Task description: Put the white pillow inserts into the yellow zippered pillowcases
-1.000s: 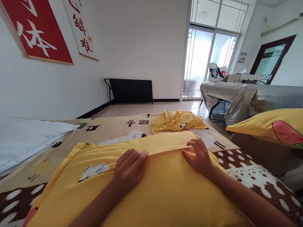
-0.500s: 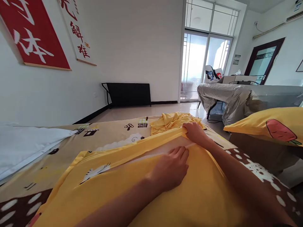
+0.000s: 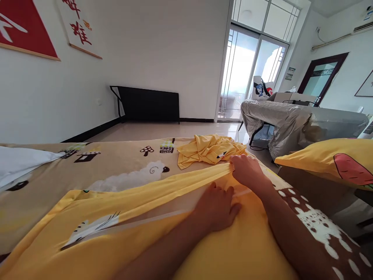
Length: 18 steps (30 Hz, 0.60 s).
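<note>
A yellow fabric cover (image 3: pixel 140 249) with a printed white figure spreads across the bed in front of me. A long opening runs across it, and paler pinkish cloth (image 3: pixel 171 204) shows inside. At the far right end of this opening, my right hand (image 3: pixel 249 169) pinches the upper edge and holds it raised. My left hand (image 3: pixel 217 208) lies palm down at the opening, its thumb apart from the bent fingers; the fingertips rest at the pale inner cloth. Just beyond the right hand sits a crumpled yellow cloth (image 3: pixel 206 149).
The bed has a beige and brown patterned blanket (image 3: pixel 116 155). A white pillow (image 3: pixel 26 161) lies at the left, a yellow pillow (image 3: pixel 317 159) with a carrot-like print at the right. Farther off stand a black folded frame (image 3: pixel 148 105) and a plastic-covered table (image 3: pixel 285 116).
My view has shifted. My right hand still holds the cover's edge, and the opening gapes wider. The left hand's thumb and fingers have spread apart at the opening.
</note>
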Available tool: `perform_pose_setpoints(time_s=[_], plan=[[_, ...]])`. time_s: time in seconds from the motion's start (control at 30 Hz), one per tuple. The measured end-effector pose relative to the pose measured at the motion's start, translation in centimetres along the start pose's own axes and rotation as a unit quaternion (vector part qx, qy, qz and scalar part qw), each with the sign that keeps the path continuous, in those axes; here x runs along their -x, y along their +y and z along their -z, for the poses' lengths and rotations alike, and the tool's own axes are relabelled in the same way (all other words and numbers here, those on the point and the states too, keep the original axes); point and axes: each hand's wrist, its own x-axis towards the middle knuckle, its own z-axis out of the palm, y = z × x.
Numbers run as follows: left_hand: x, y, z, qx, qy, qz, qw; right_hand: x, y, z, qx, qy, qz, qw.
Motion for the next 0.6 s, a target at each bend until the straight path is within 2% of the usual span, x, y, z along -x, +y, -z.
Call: perform_pose_setpoints(time_s=[0.1,0.17,0.3,0.4,0.47,0.53,0.6], plan=[[-0.4,-0.7,-0.7,0.046,0.0,0.039,0.998,-0.2,0.6,-2.8,-0.032,0.017,-0.052,0.998],[-0.9,-1.1,-1.0,0.068,-0.026,0.048,0.996,-0.3,1.4,-4.5,-0.076,0.052,-0.062,0.994],[-2.8,-1.4,-0.6,0.075,-0.103,0.037,0.991,-1.2,2.9,-6.6,-0.237,0.116,-0.005,0.965],[-5.0,-1.1,0.0,0.038,-0.132,-0.021,0.99,-2.3,3.9,-7.8,-0.366,0.135,0.02,0.92],[-6.2,-0.7,0.0,0.015,-0.119,-0.078,0.99,-2.9,4.5,-8.5,-0.431,0.131,0.027,0.892],[-7.0,-0.5,-0.3,0.03,-0.11,-0.114,0.987,-3.3,5.0,-9.0,-0.477,0.116,0.037,0.871],[-7.2,-0.4,-0.7,0.064,-0.124,-0.118,0.983,-3.5,5.5,-9.2,-0.511,0.092,0.058,0.852]])
